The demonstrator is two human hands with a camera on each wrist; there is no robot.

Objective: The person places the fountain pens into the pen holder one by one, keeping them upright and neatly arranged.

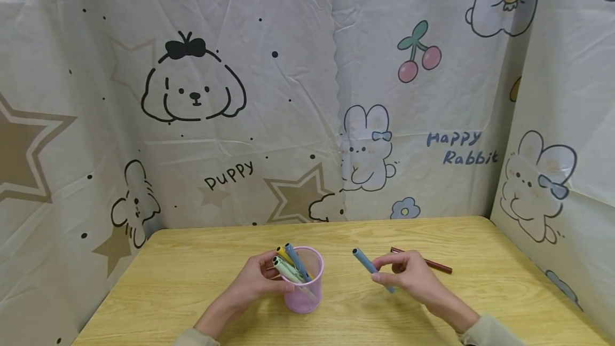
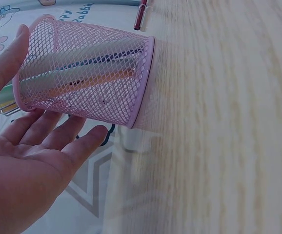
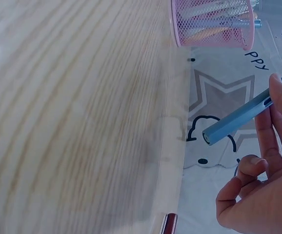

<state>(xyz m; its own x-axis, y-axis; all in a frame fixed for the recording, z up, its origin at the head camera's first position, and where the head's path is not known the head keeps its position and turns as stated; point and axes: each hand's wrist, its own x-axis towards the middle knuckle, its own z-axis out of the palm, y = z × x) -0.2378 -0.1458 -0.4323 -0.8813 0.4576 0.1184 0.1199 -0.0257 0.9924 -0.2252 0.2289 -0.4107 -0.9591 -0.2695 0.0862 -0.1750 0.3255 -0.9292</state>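
Observation:
A pink mesh pen cup stands upright on the table, its wall and base seen from the side in the left wrist view. My left hand holds it near the rim, thumb on the near side and fingers on the far side. Inside lean a green pen, a yellow pen and a blue pen. To the right of the cup, my right hand pinches another blue pen between thumb and fingers, tilted. Its other fingers curl loosely below in the right wrist view.
A dark red pen lies on the wooden table behind my right hand. Printed cloth with puppies, rabbits and stars hangs behind the table and along both sides.

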